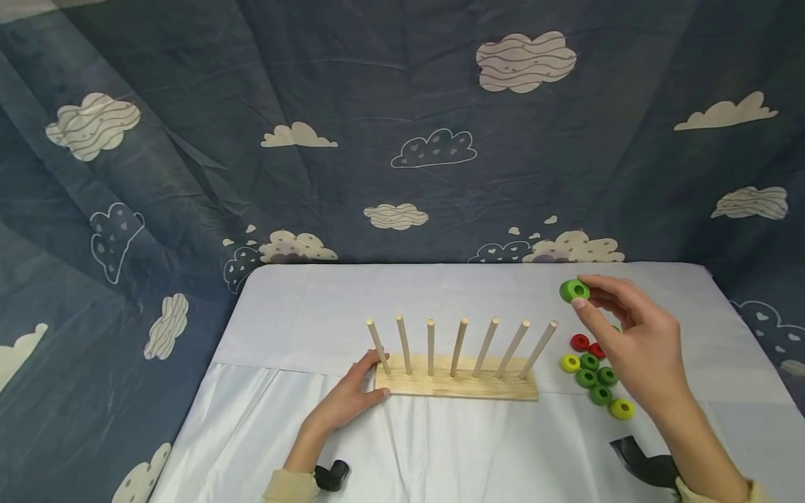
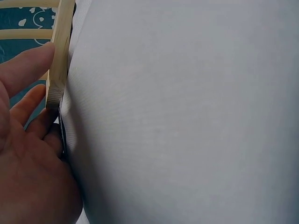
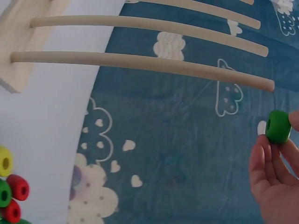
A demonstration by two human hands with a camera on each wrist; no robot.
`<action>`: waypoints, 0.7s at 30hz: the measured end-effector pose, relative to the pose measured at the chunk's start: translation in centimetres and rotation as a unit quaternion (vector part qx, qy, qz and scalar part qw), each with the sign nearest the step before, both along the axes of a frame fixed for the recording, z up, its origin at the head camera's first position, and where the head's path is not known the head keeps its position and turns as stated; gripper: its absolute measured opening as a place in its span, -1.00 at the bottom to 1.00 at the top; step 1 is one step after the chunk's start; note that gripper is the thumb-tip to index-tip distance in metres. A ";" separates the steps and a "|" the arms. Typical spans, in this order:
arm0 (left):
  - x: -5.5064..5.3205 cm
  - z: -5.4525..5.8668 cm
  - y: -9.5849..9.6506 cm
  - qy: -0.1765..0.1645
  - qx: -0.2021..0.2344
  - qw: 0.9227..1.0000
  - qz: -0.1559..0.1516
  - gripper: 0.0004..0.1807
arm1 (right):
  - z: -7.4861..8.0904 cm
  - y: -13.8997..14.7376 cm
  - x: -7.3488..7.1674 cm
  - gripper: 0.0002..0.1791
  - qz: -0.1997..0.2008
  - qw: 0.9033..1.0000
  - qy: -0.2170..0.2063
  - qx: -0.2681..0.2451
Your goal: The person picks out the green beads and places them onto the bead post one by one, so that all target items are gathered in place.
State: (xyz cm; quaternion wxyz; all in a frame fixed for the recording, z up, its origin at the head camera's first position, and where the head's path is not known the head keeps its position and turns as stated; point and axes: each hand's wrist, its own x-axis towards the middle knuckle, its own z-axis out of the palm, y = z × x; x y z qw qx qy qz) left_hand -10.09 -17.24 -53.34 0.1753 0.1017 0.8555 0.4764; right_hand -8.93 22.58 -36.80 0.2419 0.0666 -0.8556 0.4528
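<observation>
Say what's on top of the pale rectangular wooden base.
Seven slim round wooden pegs stand on the base, all bare. The left hand grips its left end, covering a bit of edge there; the underside can't be seen.

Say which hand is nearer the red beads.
Right: the right hand hovers beside the red beads, pinching a green bead; the left hand, farther, grips the left end of the pegboard.

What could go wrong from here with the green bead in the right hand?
The right hand merely pinches the green bead, so it might slip and roll away. The left hand holds only the left end of the wooden base, so bumping the rightmost peg could swivel it. If the right hand dips, it may scatter the loose beads.
</observation>
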 end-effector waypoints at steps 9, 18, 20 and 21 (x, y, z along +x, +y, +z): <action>0.0 -0.1 0.0 0.005 0.001 1.000 -0.001 -0.24 | 1.6 -0.9 -0.6 -0.49 0.031 0.999 0.006 0.011; -0.1 -0.2 0.0 0.007 0.004 1.000 -0.003 -0.26 | 2.6 -2.3 -0.8 -0.49 0.079 0.997 0.011 -0.002; -0.1 -0.2 -0.1 0.005 0.003 1.000 -0.002 -0.26 | 2.6 -2.6 -0.9 -0.49 0.087 0.996 0.011 -0.008; -0.1 -0.2 -0.1 0.004 0.002 1.000 -0.001 -0.25 | 2.6 -2.8 -1.0 -0.49 0.090 0.996 0.011 -0.010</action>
